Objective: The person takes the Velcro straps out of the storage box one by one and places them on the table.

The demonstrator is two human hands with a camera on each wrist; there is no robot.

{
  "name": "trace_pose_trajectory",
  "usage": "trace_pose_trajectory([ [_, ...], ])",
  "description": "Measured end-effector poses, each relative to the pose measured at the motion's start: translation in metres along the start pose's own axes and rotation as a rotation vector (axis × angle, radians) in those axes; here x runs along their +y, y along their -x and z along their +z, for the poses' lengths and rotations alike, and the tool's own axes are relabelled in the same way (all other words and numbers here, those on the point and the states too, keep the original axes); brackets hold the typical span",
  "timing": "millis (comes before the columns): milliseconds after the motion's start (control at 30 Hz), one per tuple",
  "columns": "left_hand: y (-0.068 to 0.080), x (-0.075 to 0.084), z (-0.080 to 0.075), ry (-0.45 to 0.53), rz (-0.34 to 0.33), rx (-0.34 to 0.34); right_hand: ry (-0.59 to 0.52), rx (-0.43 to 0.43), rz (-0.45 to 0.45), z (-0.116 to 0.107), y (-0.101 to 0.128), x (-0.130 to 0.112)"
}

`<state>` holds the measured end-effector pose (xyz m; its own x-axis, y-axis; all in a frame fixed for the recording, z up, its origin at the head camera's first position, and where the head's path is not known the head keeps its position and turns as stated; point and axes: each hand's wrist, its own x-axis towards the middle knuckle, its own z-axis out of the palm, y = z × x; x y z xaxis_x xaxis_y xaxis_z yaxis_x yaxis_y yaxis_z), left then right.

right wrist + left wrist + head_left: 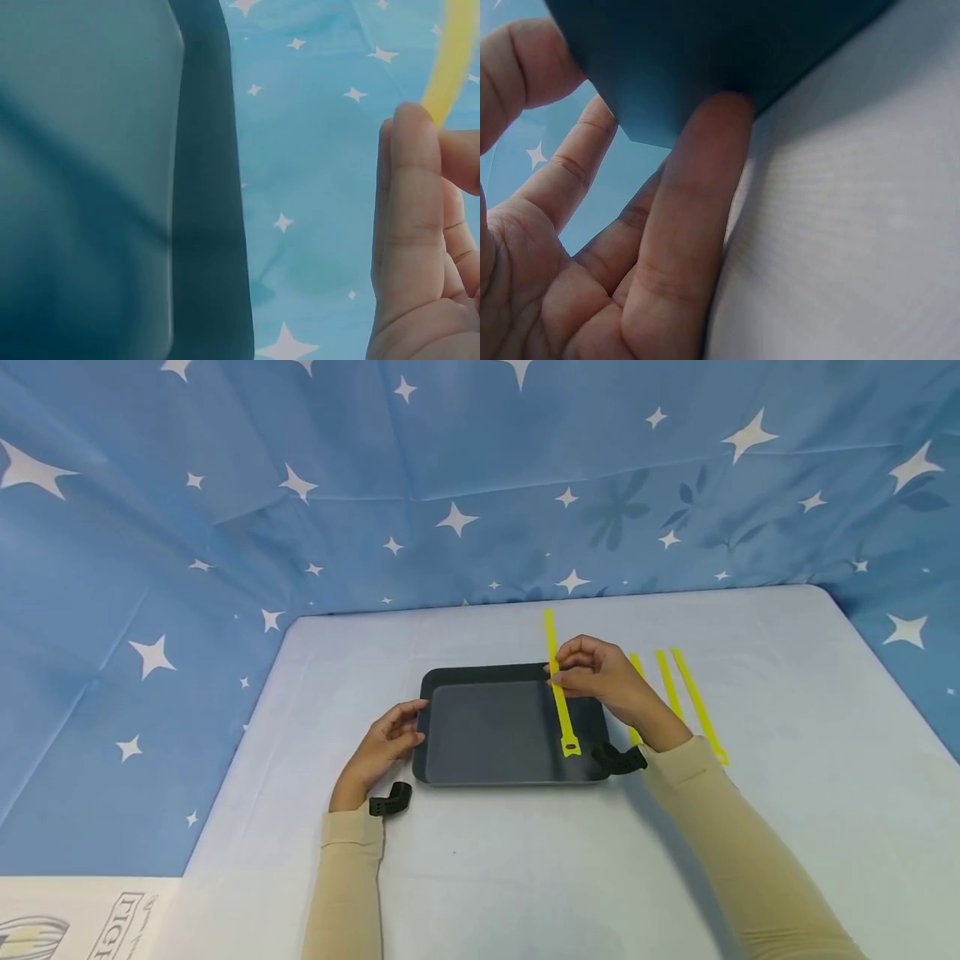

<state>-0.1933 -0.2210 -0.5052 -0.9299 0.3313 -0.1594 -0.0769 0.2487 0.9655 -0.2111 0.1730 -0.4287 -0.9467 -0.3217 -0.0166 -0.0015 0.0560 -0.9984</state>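
My right hand (603, 681) pinches a yellow cable tie strap (558, 697) between thumb and fingers. The strap stands lengthwise over the right part of a dark grey tray (487, 735), its slotted head toward me. In the right wrist view a yellow end of the strap (450, 60) sticks up past the fingertips, beside the tray wall (210, 187). At the tray's left edge, my left hand (386, 743) rests with spread fingers and thumb against the outer side. The left wrist view has a fingertip (720, 112) pressed on that wall (645, 60).
Several more yellow straps (693, 693) lie side by side right of the tray, partly behind the right hand. The white table (465, 877) ends in front of a blue star-patterned cloth (480, 485). Printed paper or fabric (82, 918) shows at the lower left.
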Motion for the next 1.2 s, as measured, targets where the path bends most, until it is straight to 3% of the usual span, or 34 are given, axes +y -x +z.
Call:
trace_pose_trajectory([
  [700, -0.002, -0.001, 0.001, -0.015, -0.007, 0.0, 0.06, 0.065, 0.026, -0.049, 0.032, 0.004],
  [1200, -0.002, 0.001, 0.001, -0.011, 0.003, -0.006, 0.079, 0.112, 0.029, -0.07, 0.045, 0.006],
])
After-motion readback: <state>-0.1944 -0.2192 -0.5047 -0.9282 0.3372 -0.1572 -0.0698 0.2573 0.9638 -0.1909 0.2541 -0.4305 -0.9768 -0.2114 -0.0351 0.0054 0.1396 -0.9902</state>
